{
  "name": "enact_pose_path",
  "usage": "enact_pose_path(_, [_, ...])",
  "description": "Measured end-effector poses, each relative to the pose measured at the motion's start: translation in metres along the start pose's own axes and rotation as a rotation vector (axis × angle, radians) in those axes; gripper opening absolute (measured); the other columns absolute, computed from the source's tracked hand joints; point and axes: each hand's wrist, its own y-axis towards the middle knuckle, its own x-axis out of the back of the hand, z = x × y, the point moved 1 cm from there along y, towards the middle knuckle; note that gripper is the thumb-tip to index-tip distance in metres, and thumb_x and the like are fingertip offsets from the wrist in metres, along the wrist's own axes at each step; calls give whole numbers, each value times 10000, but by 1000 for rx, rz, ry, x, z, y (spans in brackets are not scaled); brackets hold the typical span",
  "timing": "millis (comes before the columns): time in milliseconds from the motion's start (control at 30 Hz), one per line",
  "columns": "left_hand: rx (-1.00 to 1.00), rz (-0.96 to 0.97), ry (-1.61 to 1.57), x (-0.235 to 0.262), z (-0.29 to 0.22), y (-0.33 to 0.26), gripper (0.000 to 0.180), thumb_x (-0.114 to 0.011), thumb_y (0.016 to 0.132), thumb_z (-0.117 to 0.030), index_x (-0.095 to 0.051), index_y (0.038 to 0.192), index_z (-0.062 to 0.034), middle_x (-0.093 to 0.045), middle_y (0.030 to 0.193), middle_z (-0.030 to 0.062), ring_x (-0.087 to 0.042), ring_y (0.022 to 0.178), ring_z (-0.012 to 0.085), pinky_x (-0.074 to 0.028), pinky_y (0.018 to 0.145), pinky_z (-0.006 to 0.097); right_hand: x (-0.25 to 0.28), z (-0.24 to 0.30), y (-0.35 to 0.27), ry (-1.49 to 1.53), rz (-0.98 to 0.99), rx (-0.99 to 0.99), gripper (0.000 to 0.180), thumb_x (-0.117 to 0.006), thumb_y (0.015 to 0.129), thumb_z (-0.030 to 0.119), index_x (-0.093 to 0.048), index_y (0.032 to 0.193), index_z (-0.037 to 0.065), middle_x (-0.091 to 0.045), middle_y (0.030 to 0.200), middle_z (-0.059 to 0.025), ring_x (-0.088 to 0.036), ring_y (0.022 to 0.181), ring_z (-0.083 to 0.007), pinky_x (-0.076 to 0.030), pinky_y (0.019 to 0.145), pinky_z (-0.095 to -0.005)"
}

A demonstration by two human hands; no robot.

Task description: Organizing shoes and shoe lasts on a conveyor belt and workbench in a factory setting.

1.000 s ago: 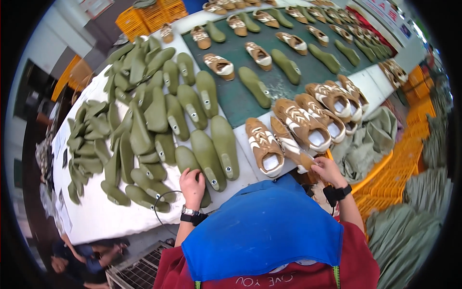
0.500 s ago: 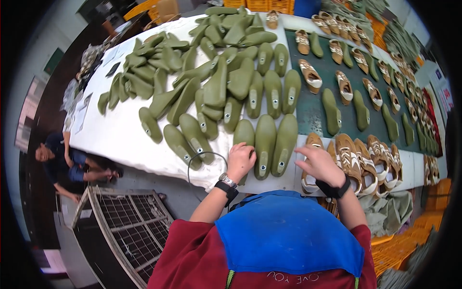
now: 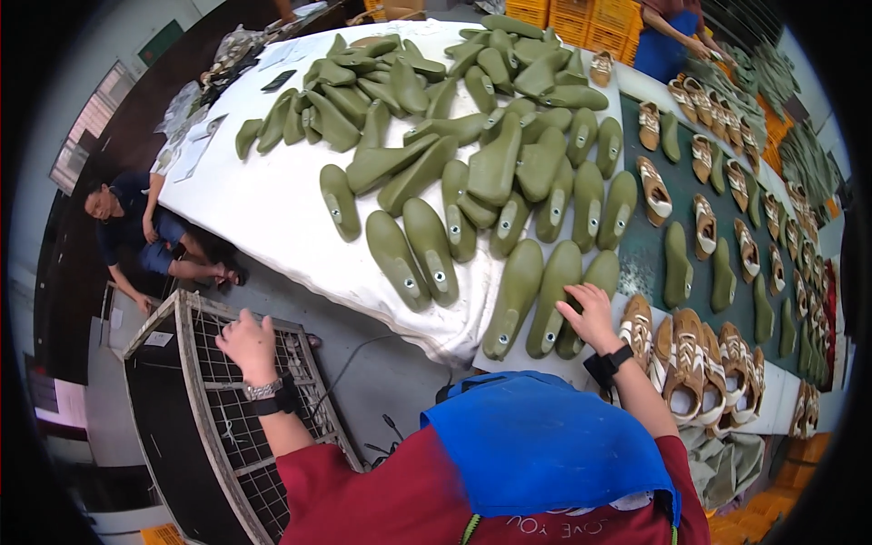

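Observation:
My right hand [image 3: 590,313] rests on the rightmost of three green shoe lasts at the table's near edge, fingers spread over it and partly covering it. Beside it stand the middle shoe last [image 3: 556,295] and the left shoe last [image 3: 514,300], their toes pointing away from me. My left hand [image 3: 250,345] is off the table, fingers apart and holding nothing, above a wire-mesh cart [image 3: 259,409]. Two more shoe lasts, a left one [image 3: 396,259] and a right one [image 3: 430,250], lie side by side on the white cloth.
Many loose green lasts [image 3: 495,163] are heaped across the white-covered table [image 3: 272,218]. Brown-and-white shoes [image 3: 688,363] crowd the right near edge, with shoes and lasts in rows on a green board [image 3: 649,250]. One person [image 3: 136,222] sits at left; another [image 3: 668,41] stands at the far side.
My left hand has left the near row of lasts and swung left over the cart. My right hand has come onto the rightmost last. The view has shifted left, and another person shows at the far side.

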Motion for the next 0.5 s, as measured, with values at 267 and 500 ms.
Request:
enact_pose_path(267, [-307,90,-892,-36,-154,4,496,-696,705,-335,-574,1094,-51,-566,1020,210,-525,977,350,-421,825,447,-1,10,5,-12,-167,-2,198,-604,787,202,-655,890,41,-632,921,-128,-564,927,-301,-384,890,-438])
enact_pose_path(500, [-292,186,-804,-25,-278,-14,696,-700,661,-473,-524,1196,-64,-412,1270,253,-324,1185,484,-328,950,552,-5,9,3,4,-283,29,159,-622,750,154,-656,845,32,-627,850,-158,-571,865,-315,-422,817,-393])
